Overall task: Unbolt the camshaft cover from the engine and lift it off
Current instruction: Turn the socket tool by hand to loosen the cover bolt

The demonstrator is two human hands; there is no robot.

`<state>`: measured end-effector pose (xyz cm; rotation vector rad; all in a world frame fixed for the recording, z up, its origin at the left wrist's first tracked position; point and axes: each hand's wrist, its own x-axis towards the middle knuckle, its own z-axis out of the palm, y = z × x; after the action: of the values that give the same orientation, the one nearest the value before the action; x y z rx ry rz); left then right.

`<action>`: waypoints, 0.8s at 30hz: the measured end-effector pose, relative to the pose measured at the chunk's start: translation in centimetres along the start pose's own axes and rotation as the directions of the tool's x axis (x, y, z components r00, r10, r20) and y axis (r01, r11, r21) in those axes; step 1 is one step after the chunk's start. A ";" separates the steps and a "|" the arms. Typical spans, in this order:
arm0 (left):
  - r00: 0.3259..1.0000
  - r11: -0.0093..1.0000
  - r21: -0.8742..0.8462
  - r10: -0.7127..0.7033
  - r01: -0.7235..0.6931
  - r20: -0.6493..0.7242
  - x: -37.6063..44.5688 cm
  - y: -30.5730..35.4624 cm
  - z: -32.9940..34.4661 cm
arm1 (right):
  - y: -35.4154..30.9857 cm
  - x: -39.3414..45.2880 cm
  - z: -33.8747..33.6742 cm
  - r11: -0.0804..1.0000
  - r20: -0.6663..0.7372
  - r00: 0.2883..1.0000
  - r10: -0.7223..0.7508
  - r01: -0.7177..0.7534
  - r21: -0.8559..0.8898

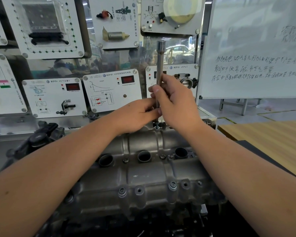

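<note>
Grey cast metal fills the near part of my view: the cover sits on the engine, running left to right under my forearms, with three dark round wells along its middle. Bolts show in some bosses along its near edge, and other bosses there look like bare holes.

At the far edge of the cover I hold a long steel extension bar upright. My right hand grips the bar around its lower half, fingers curled round the shaft and thumb across the front. My left hand comes in from the left, its fingertips pinching the bar low down, just under my right thumb. The top of the bar ends in a wider square-drive head, standing well above both hands. Its lower end points at a far bolt on the cover's far edge; I cannot tell whether it is seated there.

Behind stands a panel board, with a whiteboard to the right and a wooden table near right.
</note>
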<state>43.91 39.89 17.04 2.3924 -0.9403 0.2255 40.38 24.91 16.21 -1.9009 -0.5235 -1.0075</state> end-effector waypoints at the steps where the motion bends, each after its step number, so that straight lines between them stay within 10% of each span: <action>1: 1.000 1.000 -0.010 -0.004 0.004 0.003 0.0 0.0 0.0 | 0.0 0.0 0.0 1.000 0.011 1.000 0.009 -0.009 0.017; 24: 0.999 0.999 0.019 0.034 -0.034 -0.009 0.3 -0.4 0.0 | 0.3 0.2 0.2 1.000 0.008 0.999 -0.031 0.031 0.002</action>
<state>44.39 39.93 16.98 2.3919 -0.9790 0.2589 40.72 24.90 16.17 -1.9010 -0.5593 -1.0196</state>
